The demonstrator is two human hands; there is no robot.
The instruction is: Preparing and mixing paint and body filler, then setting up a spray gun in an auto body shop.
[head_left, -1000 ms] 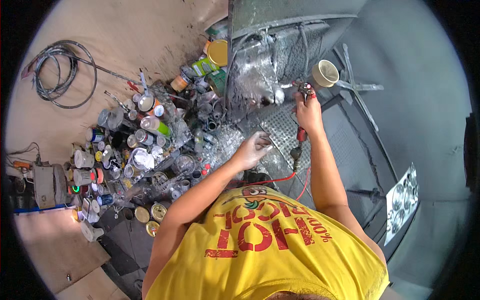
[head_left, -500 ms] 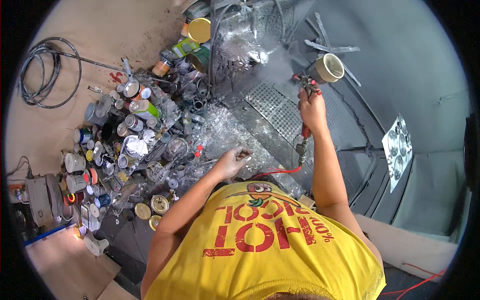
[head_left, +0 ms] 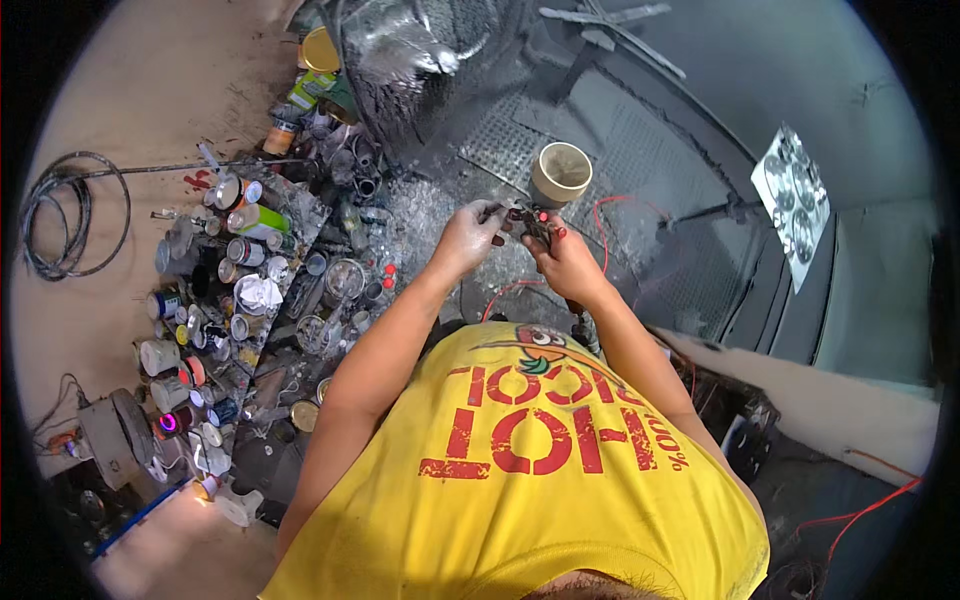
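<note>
My right hand point(head_left: 567, 262) is wrapped round the handle of a spray gun point(head_left: 530, 222) with red knobs. On top of the gun sits a cream-coloured paint cup point(head_left: 562, 173), its open mouth tipped up towards me. The fingers of my left hand point(head_left: 470, 238) are dusted grey and pinch at the front end of the gun, close to its nozzle. A thin red air hose point(head_left: 600, 228) runs behind my right hand.
To the left stands a crowded heap of paint cans point(head_left: 262, 222) and tins. A coiled dark hose point(head_left: 75, 215) lies beyond them. A crumpled silvery covering point(head_left: 420, 50) rises ahead. At right are a perforated floor grate point(head_left: 690, 265) and a shiny panel with round shapes point(head_left: 795, 205).
My right hand has drawn the spray gun back and leftward, closer to my body. My left hand has risen to the gun's front. The spray mist near the silvery covering is gone.
</note>
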